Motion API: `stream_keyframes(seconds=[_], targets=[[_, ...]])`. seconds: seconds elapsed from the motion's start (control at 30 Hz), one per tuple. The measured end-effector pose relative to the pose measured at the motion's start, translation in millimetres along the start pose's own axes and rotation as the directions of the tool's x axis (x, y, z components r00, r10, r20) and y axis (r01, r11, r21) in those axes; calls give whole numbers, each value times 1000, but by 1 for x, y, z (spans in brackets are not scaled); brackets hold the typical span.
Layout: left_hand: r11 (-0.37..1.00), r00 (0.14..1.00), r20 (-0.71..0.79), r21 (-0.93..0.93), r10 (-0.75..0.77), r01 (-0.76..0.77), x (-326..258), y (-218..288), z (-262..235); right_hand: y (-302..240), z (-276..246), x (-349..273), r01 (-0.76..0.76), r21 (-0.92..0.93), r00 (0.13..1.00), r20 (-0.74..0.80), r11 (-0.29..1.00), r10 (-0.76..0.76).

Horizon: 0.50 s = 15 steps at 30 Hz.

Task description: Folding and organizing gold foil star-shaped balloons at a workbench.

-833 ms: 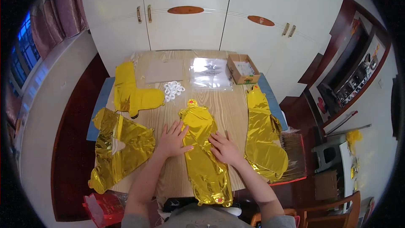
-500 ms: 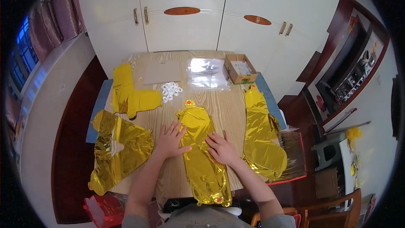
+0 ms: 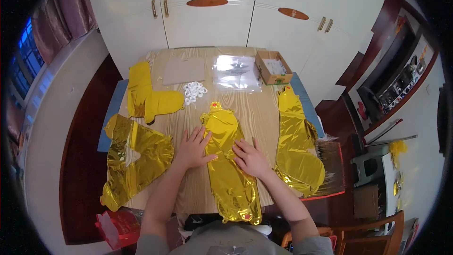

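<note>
A flat, uninflated gold foil balloon [image 3: 229, 170] lies lengthwise in the middle of the table, its lower end reaching the near edge. My left hand [image 3: 193, 148] rests open with spread fingers on its left edge, partly on the wood. On the opposite edge, my right hand [image 3: 250, 158] lies open, fingertips pressing on the creased foil. Neither hand grips anything. To the left is an A-shaped gold foil balloon [image 3: 148, 153], with an L-shaped gold foil balloon [image 3: 141, 92] beyond it. Another long gold foil balloon [image 3: 297, 146] lies along the right edge.
Beyond the hands are a pile of white rings [image 3: 194, 92], a grey-beige flat sheet [image 3: 184, 71], a clear plastic bag [image 3: 236, 73] and an open cardboard box [image 3: 273, 68]. White cabinets [image 3: 207, 23] stand behind the wooden table. A red bag [image 3: 118, 229] sits at the near left.
My view has shifted slightly, so the table appears a little higher and further right. Both hands stay spread on the middle balloon, with hardly any movement relative to it.
</note>
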<state>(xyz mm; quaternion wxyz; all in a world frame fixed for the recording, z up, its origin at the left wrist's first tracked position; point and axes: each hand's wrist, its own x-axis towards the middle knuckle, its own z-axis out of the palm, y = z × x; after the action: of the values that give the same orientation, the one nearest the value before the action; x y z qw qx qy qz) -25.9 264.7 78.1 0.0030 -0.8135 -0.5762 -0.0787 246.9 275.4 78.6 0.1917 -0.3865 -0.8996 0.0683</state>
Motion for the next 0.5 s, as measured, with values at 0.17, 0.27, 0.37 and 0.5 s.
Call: stream_keyframes(seconds=[0.17,0.27,0.37,0.5], targets=[[1000,1000,21,11,-4,4,1,2,-3,-1,1,0,9,1,1000,-24,1000,-9],[1000,1000,11,-4,16,-16,0,0,0,-2,0,0,20,-15,1000,-20,1000,-20],[999,1000,-1,-36,14,-14,0,0,-1,-2,-1,0,26,-27,999,-19,999,-26],[999,1000,5,-29,14,-13,1,1,-3,-1,0,0,28,-45,1000,-14,999,-28]])
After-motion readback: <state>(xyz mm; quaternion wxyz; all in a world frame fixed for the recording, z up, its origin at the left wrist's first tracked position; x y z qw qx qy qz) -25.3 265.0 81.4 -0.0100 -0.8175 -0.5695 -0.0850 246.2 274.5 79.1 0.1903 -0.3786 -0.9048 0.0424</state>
